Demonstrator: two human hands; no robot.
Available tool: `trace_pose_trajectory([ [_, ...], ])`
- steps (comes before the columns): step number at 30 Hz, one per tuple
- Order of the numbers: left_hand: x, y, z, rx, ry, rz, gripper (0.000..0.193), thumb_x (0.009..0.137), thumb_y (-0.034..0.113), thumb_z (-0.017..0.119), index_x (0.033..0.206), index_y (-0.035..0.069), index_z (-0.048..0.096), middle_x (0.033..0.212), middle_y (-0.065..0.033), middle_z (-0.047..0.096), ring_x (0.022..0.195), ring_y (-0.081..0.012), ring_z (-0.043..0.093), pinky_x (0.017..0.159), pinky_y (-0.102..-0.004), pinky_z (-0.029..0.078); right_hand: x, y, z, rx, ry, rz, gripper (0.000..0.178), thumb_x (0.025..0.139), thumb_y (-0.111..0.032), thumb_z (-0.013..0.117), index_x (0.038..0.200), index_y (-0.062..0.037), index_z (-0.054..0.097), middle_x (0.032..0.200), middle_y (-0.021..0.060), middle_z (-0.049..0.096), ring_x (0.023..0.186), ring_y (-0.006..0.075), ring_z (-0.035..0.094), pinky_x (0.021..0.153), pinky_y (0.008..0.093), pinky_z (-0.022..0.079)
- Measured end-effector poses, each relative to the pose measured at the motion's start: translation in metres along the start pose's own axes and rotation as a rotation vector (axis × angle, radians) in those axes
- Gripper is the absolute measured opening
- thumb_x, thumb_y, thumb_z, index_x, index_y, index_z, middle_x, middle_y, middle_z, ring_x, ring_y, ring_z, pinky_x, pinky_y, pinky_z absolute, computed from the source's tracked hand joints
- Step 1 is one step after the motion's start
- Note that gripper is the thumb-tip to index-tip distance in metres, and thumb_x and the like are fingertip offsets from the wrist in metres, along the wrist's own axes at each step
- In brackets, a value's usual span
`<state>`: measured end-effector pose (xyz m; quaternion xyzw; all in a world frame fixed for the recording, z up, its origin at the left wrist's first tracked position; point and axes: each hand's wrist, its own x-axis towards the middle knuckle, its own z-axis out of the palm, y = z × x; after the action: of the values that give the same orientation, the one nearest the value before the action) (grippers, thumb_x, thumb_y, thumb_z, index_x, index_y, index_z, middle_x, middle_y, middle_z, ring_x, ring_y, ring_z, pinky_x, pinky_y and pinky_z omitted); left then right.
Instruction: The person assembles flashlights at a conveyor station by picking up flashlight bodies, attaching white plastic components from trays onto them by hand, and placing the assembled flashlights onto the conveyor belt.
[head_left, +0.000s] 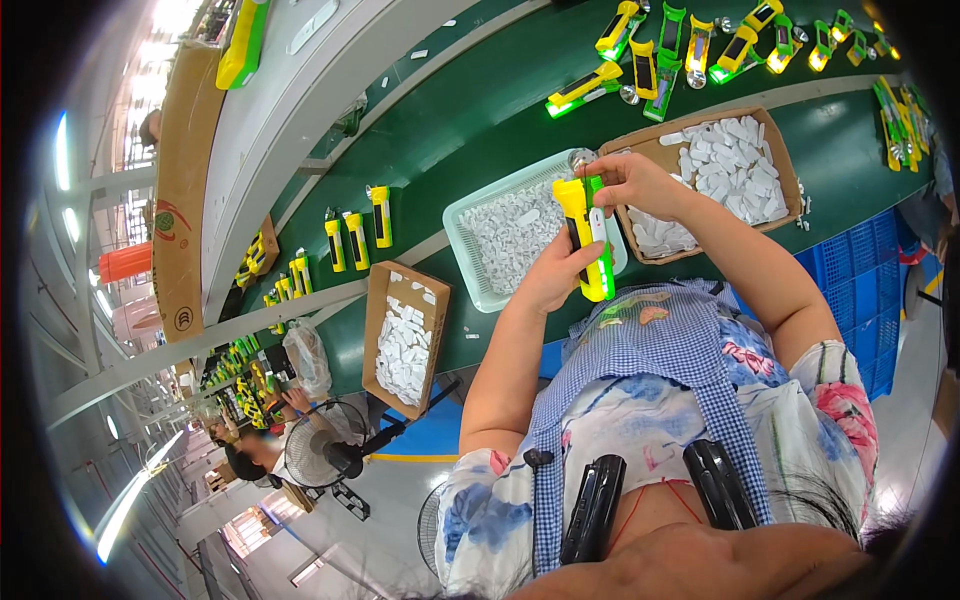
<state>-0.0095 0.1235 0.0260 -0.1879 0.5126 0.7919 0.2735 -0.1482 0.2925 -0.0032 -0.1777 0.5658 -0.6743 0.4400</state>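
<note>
My left hand (553,272) is wrapped around the body of a yellow and green flashlight (572,208), held upright over the trays. A white strip lies along its green side, and light glows near its lower end. At the flashlight's upper end, the fingers of my right hand (642,187) are closed on its green half. A round, shiny lamp head (581,159) shows just beyond those fingertips. Below the flashlight sits a pale green basket (466,268) of small white plastic pieces. Beside my right forearm is a cardboard tray (787,160) with flat white strips.
Another cardboard tray (431,371) of white strips stands to the left. Several yellow flashlights (356,240) stand on the green bench (430,140); opened, lit ones (640,75) lie at the far right. Blue crates (860,290) stack at right. A fan (328,445) and another person (255,452) are at left.
</note>
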Motion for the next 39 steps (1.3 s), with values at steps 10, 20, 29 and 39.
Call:
trace_pose_trajectory([
  [10,0.002,-0.005,0.001,0.278,0.120,0.081,0.064,0.082,0.020,0.074,0.133,-0.001,0.041,0.113,-0.0128,0.057,0.101,-0.0222,0.058,0.089,-0.0347,0.047,-0.006,-0.011,0.005,-0.083,-0.016,0.011,0.049,0.087,-0.006,0.067,0.133,-0.0012,0.052,0.110,0.0058,0.063,0.094,0.0111,0.059,0.081,0.0259,0.051],
  [20,0.002,-0.012,0.011,0.653,0.369,0.349,0.081,0.080,0.025,0.075,0.142,-0.001,0.030,0.116,-0.0210,0.059,0.102,-0.0326,0.062,0.087,-0.0379,0.049,-0.005,-0.018,0.016,-0.096,-0.070,-0.053,0.053,0.091,-0.014,0.059,0.141,-0.0016,0.043,0.124,0.0088,0.055,0.113,0.0160,0.054,0.101,0.0311,0.042],
  [29,-0.002,-0.022,0.006,0.707,0.452,0.522,0.070,0.083,0.020,0.070,0.139,-0.001,0.033,0.096,-0.0133,0.063,0.074,-0.0200,0.066,0.068,-0.0323,0.053,-0.002,-0.026,0.018,-0.153,-0.081,-0.061,0.049,0.097,-0.027,0.053,0.141,-0.0045,0.045,0.138,0.0051,0.049,0.118,0.0143,0.051,0.098,0.0307,0.044],
  [39,-0.006,-0.020,0.008,0.537,0.460,0.470,0.054,0.079,0.026,0.076,0.118,-0.001,0.049,0.097,-0.0176,0.066,0.088,-0.0321,0.066,0.076,-0.0378,0.051,-0.001,-0.037,0.039,-0.300,0.015,-0.062,0.041,0.098,-0.017,0.047,0.137,-0.0042,0.050,0.127,0.0043,0.054,0.115,0.0133,0.051,0.097,0.0293,0.042],
])
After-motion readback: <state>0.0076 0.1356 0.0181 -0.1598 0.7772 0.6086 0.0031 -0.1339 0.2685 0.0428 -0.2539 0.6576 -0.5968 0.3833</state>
